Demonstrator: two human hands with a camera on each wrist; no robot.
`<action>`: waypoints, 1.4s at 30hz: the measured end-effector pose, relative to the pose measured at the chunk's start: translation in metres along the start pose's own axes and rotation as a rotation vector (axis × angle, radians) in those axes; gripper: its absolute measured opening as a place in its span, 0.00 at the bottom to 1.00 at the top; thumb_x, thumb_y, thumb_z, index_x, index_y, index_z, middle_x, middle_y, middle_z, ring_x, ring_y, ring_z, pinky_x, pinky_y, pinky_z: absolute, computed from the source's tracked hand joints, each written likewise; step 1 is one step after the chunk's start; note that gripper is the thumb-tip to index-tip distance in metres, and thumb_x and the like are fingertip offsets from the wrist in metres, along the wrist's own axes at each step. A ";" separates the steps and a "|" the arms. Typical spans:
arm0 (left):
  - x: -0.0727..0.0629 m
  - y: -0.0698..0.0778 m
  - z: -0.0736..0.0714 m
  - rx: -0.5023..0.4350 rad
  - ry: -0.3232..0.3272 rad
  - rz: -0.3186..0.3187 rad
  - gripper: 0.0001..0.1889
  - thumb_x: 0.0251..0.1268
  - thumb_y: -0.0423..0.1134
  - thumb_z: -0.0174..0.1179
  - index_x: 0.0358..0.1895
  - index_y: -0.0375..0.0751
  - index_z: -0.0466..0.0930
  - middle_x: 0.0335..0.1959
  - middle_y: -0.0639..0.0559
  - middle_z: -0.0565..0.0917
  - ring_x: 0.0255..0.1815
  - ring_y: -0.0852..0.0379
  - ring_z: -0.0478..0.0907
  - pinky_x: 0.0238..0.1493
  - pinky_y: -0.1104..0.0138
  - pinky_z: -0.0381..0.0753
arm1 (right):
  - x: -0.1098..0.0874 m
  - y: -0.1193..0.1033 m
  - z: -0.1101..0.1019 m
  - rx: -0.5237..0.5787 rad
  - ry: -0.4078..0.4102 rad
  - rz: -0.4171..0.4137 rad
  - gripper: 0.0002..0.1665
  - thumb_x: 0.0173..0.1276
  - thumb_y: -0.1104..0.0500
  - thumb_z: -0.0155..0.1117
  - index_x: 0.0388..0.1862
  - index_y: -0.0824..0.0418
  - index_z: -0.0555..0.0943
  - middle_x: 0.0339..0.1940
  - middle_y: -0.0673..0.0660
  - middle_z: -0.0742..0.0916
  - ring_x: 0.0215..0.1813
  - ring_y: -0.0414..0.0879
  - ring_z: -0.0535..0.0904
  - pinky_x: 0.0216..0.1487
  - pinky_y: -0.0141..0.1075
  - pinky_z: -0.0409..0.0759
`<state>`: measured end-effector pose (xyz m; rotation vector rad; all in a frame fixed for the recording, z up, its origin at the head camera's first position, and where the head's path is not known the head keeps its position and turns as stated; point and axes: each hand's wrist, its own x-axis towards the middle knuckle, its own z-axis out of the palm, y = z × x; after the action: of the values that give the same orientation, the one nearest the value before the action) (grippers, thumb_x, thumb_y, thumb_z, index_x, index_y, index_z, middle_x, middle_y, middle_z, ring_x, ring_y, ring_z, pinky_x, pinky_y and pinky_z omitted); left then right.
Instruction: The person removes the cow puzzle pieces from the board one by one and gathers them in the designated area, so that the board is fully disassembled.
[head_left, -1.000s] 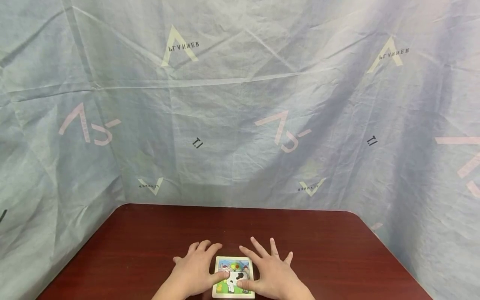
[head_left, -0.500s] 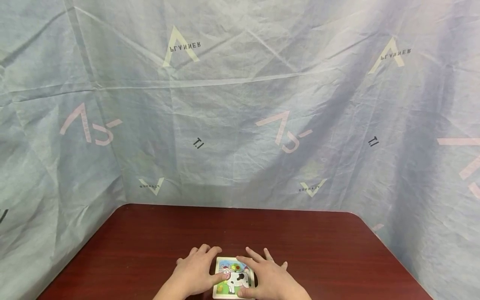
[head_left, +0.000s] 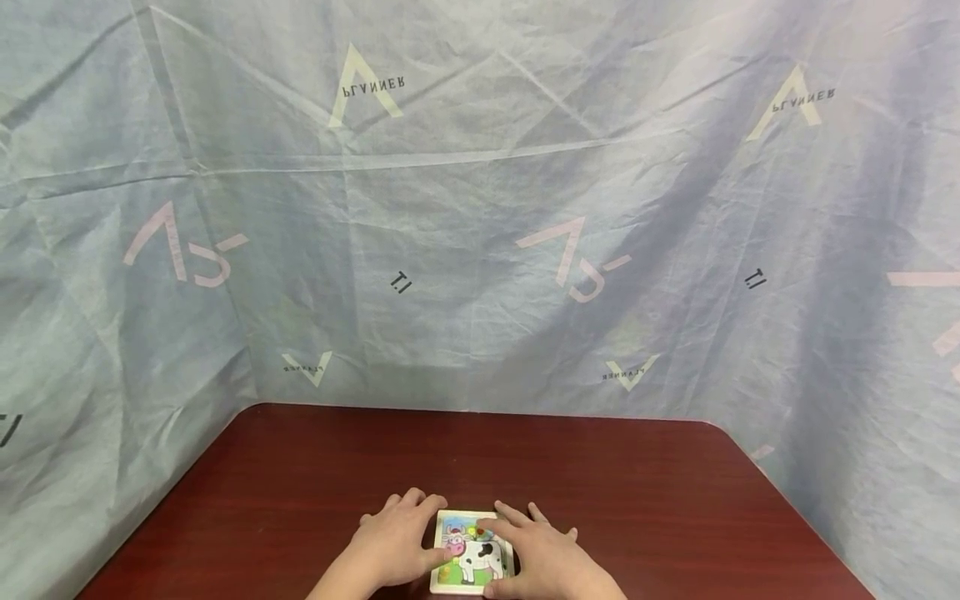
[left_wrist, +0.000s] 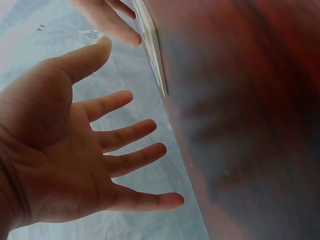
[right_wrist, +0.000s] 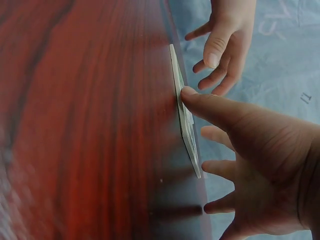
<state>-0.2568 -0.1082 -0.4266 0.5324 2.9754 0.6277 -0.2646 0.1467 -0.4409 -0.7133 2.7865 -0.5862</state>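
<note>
A flat cow picture puzzle (head_left: 480, 560) in a pale frame lies on the table near its front, between both hands. My left hand (head_left: 390, 537) is on its left, the thumb over the picture's left part. In the left wrist view that hand's fingers (left_wrist: 132, 135) are spread and hold nothing. My right hand (head_left: 551, 557) reaches over the puzzle's right side, partly hiding it. The right wrist view has its thumb (right_wrist: 210, 105) at the puzzle's face, seemingly touching; the other fingers are spread, not curled round the board.
A dark red wooden table (head_left: 600, 475) extends behind and to both sides of the hands. Grey-blue cloth (head_left: 465, 250) with printed letters hangs behind the table and along its sides.
My right hand has come down and inward over the puzzle, its fingers less spread in the head view. My left hand has hardly moved. The head view has shifted slightly.
</note>
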 end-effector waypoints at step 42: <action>0.037 -0.015 0.011 -0.316 0.013 -0.021 0.15 0.53 0.34 0.80 0.40 0.40 0.84 0.37 0.49 0.79 0.38 0.54 0.72 0.39 0.59 0.75 | 0.001 0.003 0.001 0.019 -0.008 0.009 0.38 0.61 0.37 0.79 0.71 0.32 0.78 0.82 0.54 0.73 0.80 0.80 0.62 0.48 0.93 0.56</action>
<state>-0.2948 -0.1039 -0.4418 0.4702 2.8061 1.0755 -0.2668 0.1487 -0.4429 -0.6978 2.7714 -0.6058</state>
